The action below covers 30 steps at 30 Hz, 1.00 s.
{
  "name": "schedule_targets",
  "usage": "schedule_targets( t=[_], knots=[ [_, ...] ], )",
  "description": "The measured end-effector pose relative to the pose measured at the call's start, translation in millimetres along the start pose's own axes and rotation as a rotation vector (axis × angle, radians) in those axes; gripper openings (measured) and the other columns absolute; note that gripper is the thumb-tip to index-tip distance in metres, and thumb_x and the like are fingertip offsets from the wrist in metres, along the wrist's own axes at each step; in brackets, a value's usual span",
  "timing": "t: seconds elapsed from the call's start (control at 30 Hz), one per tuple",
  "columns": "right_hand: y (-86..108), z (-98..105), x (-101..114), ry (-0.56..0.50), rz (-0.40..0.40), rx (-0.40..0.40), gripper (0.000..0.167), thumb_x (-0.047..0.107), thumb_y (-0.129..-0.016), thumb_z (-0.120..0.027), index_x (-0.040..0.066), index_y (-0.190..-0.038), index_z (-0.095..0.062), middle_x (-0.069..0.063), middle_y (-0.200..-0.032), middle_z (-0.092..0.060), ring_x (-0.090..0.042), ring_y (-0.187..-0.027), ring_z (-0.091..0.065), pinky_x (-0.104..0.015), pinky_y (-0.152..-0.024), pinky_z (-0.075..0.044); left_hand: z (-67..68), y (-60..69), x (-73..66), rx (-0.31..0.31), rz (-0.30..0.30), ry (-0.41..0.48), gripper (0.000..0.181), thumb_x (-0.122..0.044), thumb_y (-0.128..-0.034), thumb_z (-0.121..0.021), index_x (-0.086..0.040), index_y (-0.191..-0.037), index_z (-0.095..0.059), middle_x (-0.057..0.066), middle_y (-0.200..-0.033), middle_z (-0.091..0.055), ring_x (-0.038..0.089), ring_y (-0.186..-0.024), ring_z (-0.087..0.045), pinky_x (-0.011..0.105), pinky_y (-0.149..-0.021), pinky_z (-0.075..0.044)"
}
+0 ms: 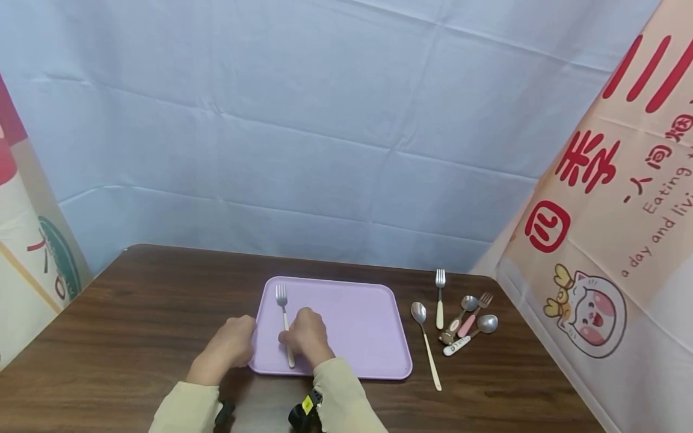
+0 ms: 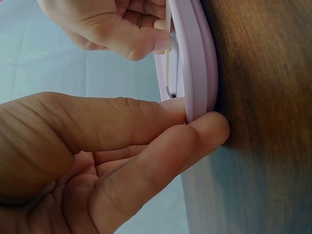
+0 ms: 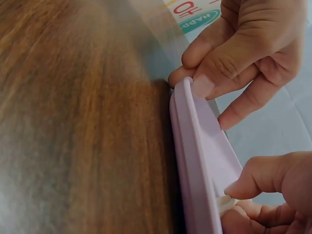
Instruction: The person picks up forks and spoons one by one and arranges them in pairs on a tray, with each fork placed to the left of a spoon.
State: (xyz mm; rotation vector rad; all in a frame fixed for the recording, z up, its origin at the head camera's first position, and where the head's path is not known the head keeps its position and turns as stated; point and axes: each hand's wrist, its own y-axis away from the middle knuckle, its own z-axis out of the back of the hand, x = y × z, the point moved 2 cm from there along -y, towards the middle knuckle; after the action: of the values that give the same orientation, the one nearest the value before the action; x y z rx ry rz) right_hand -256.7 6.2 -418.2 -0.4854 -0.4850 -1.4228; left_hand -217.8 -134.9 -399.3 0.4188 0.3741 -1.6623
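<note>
A lilac tray (image 1: 357, 325) lies on the table, and a silver fork (image 1: 282, 296) with a cream handle rests along its left side, tines pointing away from me. My left hand (image 1: 230, 344) pinches the tray's left rim between thumb and fingers; the left wrist view shows the thumb (image 2: 126, 122) on the inner side and a finger underneath. With thumb and fingers, my right hand (image 1: 310, 337) pinches the fork's handle over the tray. In the right wrist view the handle end (image 3: 225, 204) shows below the right thumb.
Right of the tray lie a long cream-handled spoon (image 1: 420, 314), a cream-handled fork (image 1: 440, 282), a pink-handled fork (image 1: 468, 323), a white-handled spoon (image 1: 486, 325) and a spoon with a brown figure handle (image 1: 449, 335). Cloth curtains (image 1: 303, 138) hang behind the dark wooden table (image 1: 178, 288).
</note>
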Motion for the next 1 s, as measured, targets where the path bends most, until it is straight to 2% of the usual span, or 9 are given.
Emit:
schedule_targets(
  t=[0.4,0.63,1.0],
  knots=[
    [-0.4,-5.8,6.8,0.022,0.007,-0.015,0.027,0.014,-0.060,-0.079,0.008,-0.054,-0.053,0.000,-0.053,-0.048,-0.017,-0.051,-0.046,-0.026,-0.045,-0.043,0.1,-0.1,-0.7,0.014,0.008,0.004,0.020,0.015,-0.0597,-0.059,0.000,-0.072,-0.056,0.008,-0.062,-0.049,0.023,-0.055,-0.048,0.030,-0.043,-0.043],
    [-4.0,-10.7,12.6,0.052,-0.015,-0.019,0.029,0.017,-0.060,-0.081,0.009,-0.053,-0.053,-0.001,-0.054,-0.048,-0.018,-0.052,-0.047,-0.026,-0.047,-0.044,1.3,0.3,0.0,0.020,0.022,0.020,0.021,0.016,-0.0590,-0.060,0.000,-0.073,-0.056,0.009,-0.063,-0.049,0.023,-0.055,-0.048,0.030,-0.043,-0.044],
    [-7.6,-16.4,16.1,0.007,-0.035,-0.007,0.030,0.015,-0.061,-0.081,0.008,-0.058,-0.052,-0.002,-0.053,-0.048,-0.016,-0.048,-0.047,-0.024,-0.044,-0.043,-0.4,0.8,-0.3,0.009,0.026,0.064,0.020,0.016,-0.0579,-0.060,0.000,-0.070,-0.056,0.008,-0.061,-0.048,0.023,-0.053,-0.047,0.028,-0.041,-0.042]
  ],
)
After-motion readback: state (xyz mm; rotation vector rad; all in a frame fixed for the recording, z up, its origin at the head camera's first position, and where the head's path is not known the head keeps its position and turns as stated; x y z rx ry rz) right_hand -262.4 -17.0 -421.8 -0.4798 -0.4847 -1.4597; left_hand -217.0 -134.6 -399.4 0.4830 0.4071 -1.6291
